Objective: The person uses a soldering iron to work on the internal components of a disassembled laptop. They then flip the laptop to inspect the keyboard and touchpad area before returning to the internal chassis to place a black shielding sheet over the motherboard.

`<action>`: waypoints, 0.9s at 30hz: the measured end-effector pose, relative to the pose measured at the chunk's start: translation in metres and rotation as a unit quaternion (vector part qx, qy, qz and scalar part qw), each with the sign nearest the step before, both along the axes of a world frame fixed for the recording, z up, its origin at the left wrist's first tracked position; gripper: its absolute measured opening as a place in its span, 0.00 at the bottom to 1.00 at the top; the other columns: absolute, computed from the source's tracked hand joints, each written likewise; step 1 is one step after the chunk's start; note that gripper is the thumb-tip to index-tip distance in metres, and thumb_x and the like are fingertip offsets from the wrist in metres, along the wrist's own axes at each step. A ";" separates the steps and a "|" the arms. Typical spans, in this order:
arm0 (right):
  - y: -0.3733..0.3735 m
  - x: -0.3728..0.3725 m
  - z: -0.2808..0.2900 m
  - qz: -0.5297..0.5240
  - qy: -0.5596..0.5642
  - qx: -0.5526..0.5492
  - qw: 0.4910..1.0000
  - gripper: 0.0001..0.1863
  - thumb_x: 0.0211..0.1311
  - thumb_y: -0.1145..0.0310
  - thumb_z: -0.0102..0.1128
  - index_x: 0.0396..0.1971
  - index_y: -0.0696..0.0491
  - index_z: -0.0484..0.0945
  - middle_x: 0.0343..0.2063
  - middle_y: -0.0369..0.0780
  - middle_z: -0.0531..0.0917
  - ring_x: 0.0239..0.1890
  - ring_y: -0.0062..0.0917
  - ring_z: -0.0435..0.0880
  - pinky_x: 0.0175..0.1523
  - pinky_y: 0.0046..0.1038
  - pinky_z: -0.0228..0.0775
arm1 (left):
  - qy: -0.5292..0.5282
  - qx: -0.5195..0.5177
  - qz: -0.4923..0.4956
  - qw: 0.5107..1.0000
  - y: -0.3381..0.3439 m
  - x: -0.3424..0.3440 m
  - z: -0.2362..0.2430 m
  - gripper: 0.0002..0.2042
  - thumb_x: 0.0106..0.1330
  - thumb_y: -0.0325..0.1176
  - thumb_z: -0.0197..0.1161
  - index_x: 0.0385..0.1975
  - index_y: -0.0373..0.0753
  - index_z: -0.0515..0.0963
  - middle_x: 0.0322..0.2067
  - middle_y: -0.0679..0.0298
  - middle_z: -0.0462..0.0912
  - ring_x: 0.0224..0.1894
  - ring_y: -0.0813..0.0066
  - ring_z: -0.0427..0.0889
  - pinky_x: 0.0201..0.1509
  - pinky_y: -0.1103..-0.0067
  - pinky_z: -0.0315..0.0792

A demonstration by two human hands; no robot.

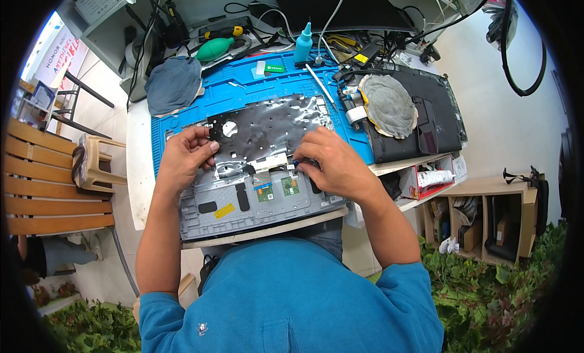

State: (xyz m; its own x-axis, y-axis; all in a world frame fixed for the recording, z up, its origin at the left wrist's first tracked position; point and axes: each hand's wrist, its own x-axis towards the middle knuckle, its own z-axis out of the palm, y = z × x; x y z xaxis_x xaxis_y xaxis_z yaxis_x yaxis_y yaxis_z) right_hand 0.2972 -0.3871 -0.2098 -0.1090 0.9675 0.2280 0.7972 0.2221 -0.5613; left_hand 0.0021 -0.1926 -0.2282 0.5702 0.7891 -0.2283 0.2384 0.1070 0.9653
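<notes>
A grey laptop palm-rest shell lies inner side up at the bench's near edge. Across its far half is a shiny black plastic sheet with holes, one of them round. My left hand pinches this sheet's left edge between thumb and fingers. My right hand is closed in a pinch over the sheet's near right edge; a small dark blue bit shows at the fingertips, too small to name. Between my hands a flat ribbon cable runs toward a green touchpad board.
Beneath lies a blue work mat. A black laptop part with a grey round cloth pad on it stands at right. Behind are a blue squeeze bottle, a green air blower, a white stick tool and a blue-grey cloth pad.
</notes>
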 end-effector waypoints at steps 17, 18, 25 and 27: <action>0.001 0.014 -0.011 -0.191 -0.060 0.080 0.977 0.15 0.66 0.68 0.76 0.48 0.59 0.87 0.45 0.49 0.87 0.52 0.45 0.84 0.60 0.46 0.76 | -0.011 -0.042 -0.033 0.999 0.009 -0.005 -0.001 0.19 0.73 0.25 0.77 0.59 0.28 0.80 0.36 0.66 0.87 0.28 0.84 0.84 0.32 0.84 0.77; 0.000 0.016 -0.010 -0.198 -0.047 0.062 0.977 0.15 0.66 0.68 0.76 0.49 0.60 0.87 0.45 0.49 0.87 0.52 0.46 0.84 0.60 0.46 0.76 | -0.008 -0.036 -0.036 0.999 0.009 -0.005 -0.002 0.19 0.73 0.25 0.77 0.59 0.28 0.80 0.36 0.65 0.87 0.28 0.84 0.84 0.31 0.84 0.77; -0.002 0.017 -0.006 -0.237 -0.002 0.018 0.971 0.26 0.61 0.69 0.82 0.58 0.60 0.85 0.44 0.45 0.89 0.49 0.44 0.87 0.58 0.42 0.78 | 0.011 -0.016 -0.039 0.999 0.006 -0.002 0.002 0.19 0.72 0.25 0.77 0.59 0.28 0.80 0.36 0.66 0.87 0.28 0.84 0.84 0.31 0.84 0.78; -0.002 0.018 -0.004 -0.229 0.019 0.019 0.973 0.28 0.60 0.70 0.82 0.60 0.58 0.85 0.44 0.45 0.89 0.48 0.43 0.87 0.58 0.42 0.78 | 0.015 -0.007 -0.038 0.999 0.004 -0.003 0.003 0.19 0.72 0.25 0.77 0.59 0.28 0.81 0.36 0.66 0.87 0.28 0.84 0.84 0.31 0.84 0.78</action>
